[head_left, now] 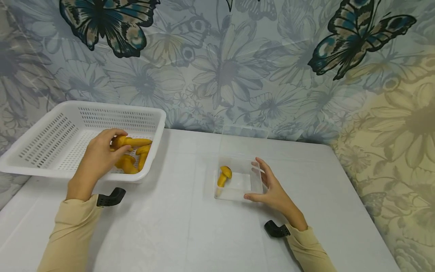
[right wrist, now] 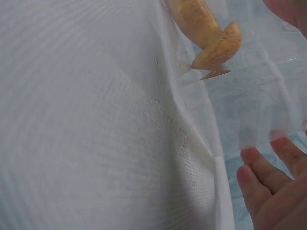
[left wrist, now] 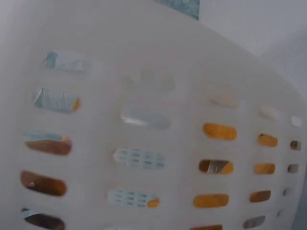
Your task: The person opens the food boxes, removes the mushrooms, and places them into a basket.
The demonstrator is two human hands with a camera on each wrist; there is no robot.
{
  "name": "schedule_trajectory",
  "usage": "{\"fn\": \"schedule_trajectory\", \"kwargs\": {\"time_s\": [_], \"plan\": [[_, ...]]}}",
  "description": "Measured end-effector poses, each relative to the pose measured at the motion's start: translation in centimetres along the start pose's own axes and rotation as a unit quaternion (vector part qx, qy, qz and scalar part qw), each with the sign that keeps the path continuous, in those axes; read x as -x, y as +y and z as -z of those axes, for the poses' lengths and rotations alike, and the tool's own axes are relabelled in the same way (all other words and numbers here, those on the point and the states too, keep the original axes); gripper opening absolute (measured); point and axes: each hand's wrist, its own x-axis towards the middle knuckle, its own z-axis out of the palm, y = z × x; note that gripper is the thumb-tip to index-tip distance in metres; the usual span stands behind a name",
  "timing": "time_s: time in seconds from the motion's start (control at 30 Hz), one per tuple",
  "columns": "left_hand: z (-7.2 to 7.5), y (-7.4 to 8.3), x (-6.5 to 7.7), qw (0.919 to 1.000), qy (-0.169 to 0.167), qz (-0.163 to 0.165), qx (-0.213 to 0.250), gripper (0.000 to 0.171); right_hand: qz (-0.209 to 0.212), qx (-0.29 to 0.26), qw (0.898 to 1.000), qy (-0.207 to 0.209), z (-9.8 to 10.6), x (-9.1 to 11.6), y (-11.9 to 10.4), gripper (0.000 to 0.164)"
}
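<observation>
In the head view my left hand (head_left: 98,153) reaches over the near wall of a white slotted basket (head_left: 44,172) and pinches a yellow mushroom (head_left: 136,142) between thumb and fingers. More yellow mushrooms (head_left: 126,164) lie below it at the basket's right end. Through the slots of the basket wall (left wrist: 182,96), the left wrist view shows only patches of yellow and of the hand. My right hand (head_left: 275,192) holds the right side of a clear plastic container (head_left: 242,190), thumb at the near wall, fingers farther back. One yellow mushroom (head_left: 224,176) leans inside it at the left.
The container's clear lid (head_left: 244,132) stands raised at the back. A white cloth (head_left: 170,226) covers the table, and a butterfly-patterned backdrop (head_left: 224,75) rises behind it. Black wrist cameras (head_left: 111,197) are worn at both cuffs.
</observation>
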Motion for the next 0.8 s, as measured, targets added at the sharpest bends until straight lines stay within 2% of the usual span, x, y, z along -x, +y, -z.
{"fn": "schedule_trajectory", "kwargs": {"time_s": [0.3, 0.57, 0.8], "plan": [[0.05, -0.41, 0.03, 0.9983, -0.027, 0.042, -0.031, 0.039, 0.006, 0.005, 1.000, 0.000, -0.03, 0.06, 0.05, 0.116], [0.02, -0.72, -0.12, 0.9954, -0.037, 0.086, -0.018, 0.038, 0.000, 0.004, 1.000, -0.001, 0.08, 0.07, -0.14, 0.116], [0.33, -1.07, -0.15, 0.9892, -0.036, 0.141, -0.018, 0.040, 0.000, -0.001, 1.000, -0.002, 0.08, 0.08, -0.23, 0.115]]}}
